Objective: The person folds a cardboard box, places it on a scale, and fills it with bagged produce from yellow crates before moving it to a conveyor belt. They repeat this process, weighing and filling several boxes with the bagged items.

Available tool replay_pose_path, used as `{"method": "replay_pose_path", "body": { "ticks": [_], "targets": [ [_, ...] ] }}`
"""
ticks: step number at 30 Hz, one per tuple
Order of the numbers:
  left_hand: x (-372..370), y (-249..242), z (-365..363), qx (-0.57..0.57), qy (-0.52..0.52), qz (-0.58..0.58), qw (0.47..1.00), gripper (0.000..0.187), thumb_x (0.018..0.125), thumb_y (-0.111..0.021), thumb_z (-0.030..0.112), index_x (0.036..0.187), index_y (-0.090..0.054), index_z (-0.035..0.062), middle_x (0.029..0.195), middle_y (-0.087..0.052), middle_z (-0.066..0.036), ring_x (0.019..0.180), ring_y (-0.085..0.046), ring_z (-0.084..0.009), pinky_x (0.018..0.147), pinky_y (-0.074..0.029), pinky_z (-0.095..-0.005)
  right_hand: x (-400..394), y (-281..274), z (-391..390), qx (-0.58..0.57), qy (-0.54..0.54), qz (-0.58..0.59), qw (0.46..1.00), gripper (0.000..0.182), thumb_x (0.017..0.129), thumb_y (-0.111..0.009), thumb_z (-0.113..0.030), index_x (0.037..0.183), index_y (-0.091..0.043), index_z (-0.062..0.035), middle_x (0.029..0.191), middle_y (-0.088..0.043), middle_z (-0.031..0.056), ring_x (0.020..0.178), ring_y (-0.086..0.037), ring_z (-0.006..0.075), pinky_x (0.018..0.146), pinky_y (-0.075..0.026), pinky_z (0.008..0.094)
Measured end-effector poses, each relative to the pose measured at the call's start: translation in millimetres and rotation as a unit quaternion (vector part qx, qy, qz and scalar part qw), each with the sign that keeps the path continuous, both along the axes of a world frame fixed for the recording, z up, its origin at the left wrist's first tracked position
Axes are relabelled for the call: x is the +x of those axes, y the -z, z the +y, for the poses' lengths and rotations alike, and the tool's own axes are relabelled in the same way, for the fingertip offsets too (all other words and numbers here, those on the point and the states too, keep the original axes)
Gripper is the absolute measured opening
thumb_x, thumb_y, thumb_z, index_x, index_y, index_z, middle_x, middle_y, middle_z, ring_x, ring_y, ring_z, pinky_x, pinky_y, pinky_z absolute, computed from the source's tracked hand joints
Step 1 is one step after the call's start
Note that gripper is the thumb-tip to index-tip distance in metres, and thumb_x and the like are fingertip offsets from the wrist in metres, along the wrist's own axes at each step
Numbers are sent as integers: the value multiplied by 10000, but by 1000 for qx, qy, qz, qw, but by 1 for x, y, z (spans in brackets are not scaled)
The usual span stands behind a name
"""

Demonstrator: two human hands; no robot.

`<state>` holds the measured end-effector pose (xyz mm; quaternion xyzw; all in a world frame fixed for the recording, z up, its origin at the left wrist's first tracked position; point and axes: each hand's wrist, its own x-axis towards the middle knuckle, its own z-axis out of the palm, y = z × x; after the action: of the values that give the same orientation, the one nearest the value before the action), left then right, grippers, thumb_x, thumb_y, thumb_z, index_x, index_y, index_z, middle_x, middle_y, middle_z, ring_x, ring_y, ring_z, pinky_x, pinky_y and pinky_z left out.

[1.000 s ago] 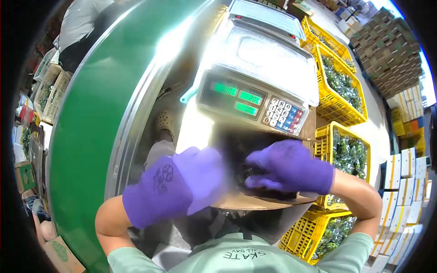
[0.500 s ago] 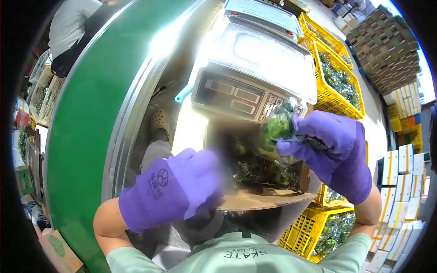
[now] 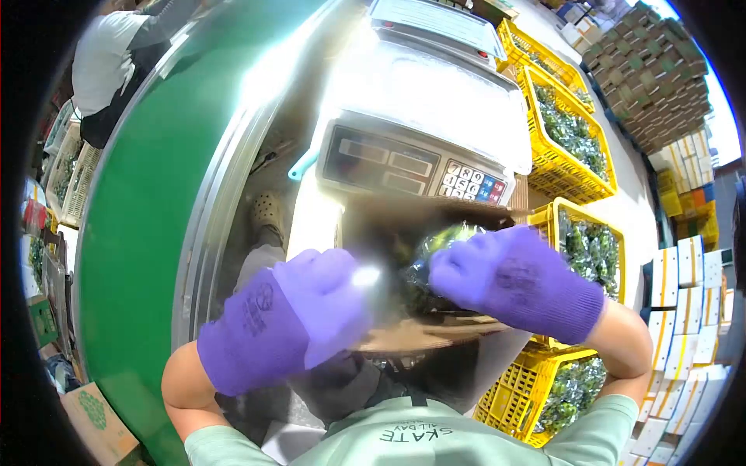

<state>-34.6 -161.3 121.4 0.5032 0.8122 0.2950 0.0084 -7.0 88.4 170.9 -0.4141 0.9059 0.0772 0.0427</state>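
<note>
My right hand, in a purple knit glove, is over the cardboard box, with its fingers closed on a clear plastic bag of green vegetables. The glove covers much of the bag, and the exact vegetable cannot be made out. At the box's left side is my left hand, gloved alike, with its fingers curled. Blur and glare hide what it holds, if anything. More dark bagged greens lie inside the box. Just beyond it stands a digital weighing scale with a shiny metal pan.
A green conveyor belt runs along the left, with a person across it. Yellow crates of bagged greens line the right side. Behind them are stacked white boxes and a pile of cartons.
My right hand has moved left and down into the box area with the bagged vegetables. The left hand stays near the box's left side. The person across the belt has shifted.
</note>
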Motion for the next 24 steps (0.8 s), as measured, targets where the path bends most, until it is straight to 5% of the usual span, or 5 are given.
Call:
{"method": "replay_pose_path", "body": {
  "ticks": [6, 8, 10, 16, 24],
  "targets": [
    [2, -4, 0, 5, 27, 31, 999, 228, 709, -757, 164, 705, -570, 34, 858, -591, -135, 732, -597, -314, 635, -494, -388, -7, 15, 11, -102, -19, -244, 964, 338, 825, -582, -165, 1151, -533, -94, 864, -603, 130, 810, -633, 288, 674, -507, 373],
    [2, -3, -1, 9, 25, 26, 999, 228, 714, -753, 168, 698, -569, 35, 848, -591, -133, 734, -599, -315, 645, -492, -392, -13, -10, 9, -193, 118, -308, 924, 385, 787, -645, -190, 1139, -533, -80, 872, -602, 140, 802, -631, 300, 655, -500, 384],
    [3, -2, -1, 6, 13, 12, 1000, 229, 714, -753, 168, 696, -566, 36, 848, -590, -132, 734, -599, -314, 645, -491, -393, -7, 7, 11, -210, 119, -176, 954, 299, 796, -683, -285, 942, -528, -75, 826, -608, 109, 748, -642, 305, 612, -498, 416],
    [2, -5, 2, 17, 23, 8, 1000, 227, 713, -752, 166, 697, -563, 41, 844, -586, -130, 739, -599, -310, 638, -487, -398, -7, 20, -2, 30, 152, -157, 975, 299, 785, -682, -292, 883, -540, -48, 667, -608, 141, 647, -641, 295, 529, -480, 403],
    [1, -2, 6, 4, -24, -20, 999, 218, 733, -743, 148, 700, -559, 36, 832, -573, -123, 728, -592, -303, 616, -484, -388, -12, 44, 5, -67, 129, -119, 982, 308, 786, -691, -326, 867, -608, -40, 734, -644, 146, 728, -670, 322, 610, -519, 428]
  ]
}}
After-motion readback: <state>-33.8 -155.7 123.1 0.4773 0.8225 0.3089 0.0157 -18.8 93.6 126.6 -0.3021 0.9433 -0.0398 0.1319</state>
